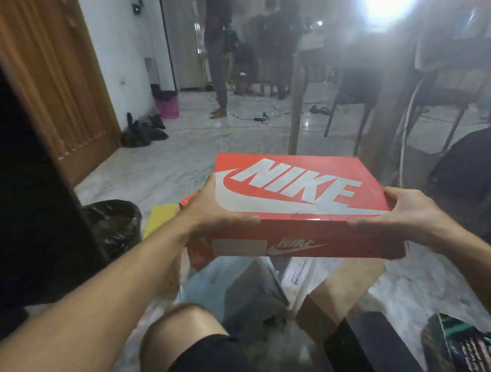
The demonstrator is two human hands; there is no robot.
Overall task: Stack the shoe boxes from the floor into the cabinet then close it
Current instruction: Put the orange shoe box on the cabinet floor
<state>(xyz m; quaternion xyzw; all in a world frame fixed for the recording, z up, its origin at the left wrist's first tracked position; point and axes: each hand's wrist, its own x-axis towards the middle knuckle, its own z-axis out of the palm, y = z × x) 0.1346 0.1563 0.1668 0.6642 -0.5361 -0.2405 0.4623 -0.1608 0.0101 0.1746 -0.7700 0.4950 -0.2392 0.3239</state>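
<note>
The left hand (209,212) grips the near-left corner of the red shoe box (297,200), thumb along its front top edge; the right hand (407,216) grips the right end likewise. Both forearms reach forward, holding the box level above the floor (182,160). Beneath it lie a grey box (251,294) and a brown box (340,294). A dark panel (30,193) stands at the left.

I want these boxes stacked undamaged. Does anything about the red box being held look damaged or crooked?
No tears or dents show on the red box; its lid sits shut. The left hand and right hand grip its ends, holding it slightly tilted. The picture is blurred, so fine damage could be missed.
</note>
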